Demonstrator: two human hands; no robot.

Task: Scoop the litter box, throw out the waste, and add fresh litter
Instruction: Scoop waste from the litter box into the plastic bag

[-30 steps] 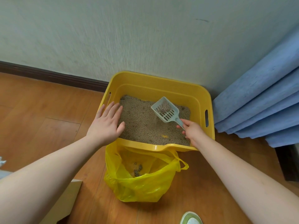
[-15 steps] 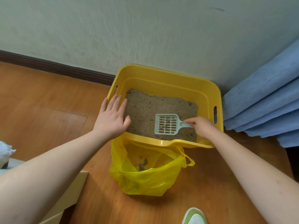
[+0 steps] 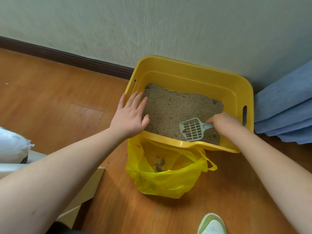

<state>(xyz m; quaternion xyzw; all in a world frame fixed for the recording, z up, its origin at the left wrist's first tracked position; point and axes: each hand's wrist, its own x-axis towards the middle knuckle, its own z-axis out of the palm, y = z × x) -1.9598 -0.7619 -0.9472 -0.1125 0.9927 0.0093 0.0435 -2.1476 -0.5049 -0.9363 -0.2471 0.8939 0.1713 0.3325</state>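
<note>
A yellow litter box stands against the wall, holding tan litter. My left hand rests flat on the box's near-left rim, fingers straight. My right hand grips the handle of a pale green slotted scoop, whose head lies low at the front of the litter with a few grains in it. In front of the box an open yellow plastic bag sits on the floor with dark clumps at its bottom.
Wooden floor spreads to the left and front. Blue curtain folds hang right of the box. A pale box edge and white bundle lie at left. A green and white shoe shows at the bottom.
The scoop came down from above the litter and swung towards the front of the box, near the rim by the bag. My left hand stayed on the rim.
</note>
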